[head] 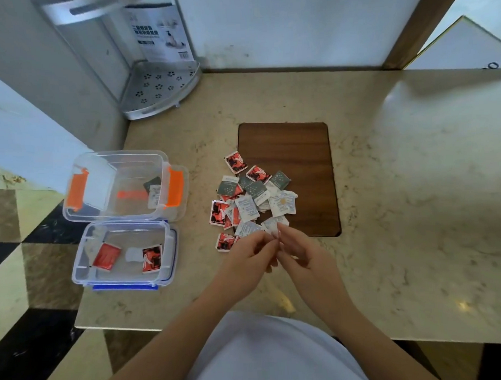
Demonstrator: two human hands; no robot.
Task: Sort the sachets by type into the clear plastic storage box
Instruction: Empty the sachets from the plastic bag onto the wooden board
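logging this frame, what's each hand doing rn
left hand: pinched shut on a white sachet.
right hand: pinched shut on the same white sachet.

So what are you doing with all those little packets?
A person is sorting sachets into two clear boxes. Both hands, the left hand and the right hand, pinch one white sachet together at the near edge of the pile on the counter. The box with blue clips holds two red sachets. The box with orange clips holds a grey one and a white one. Most of the pile is still unsorted.
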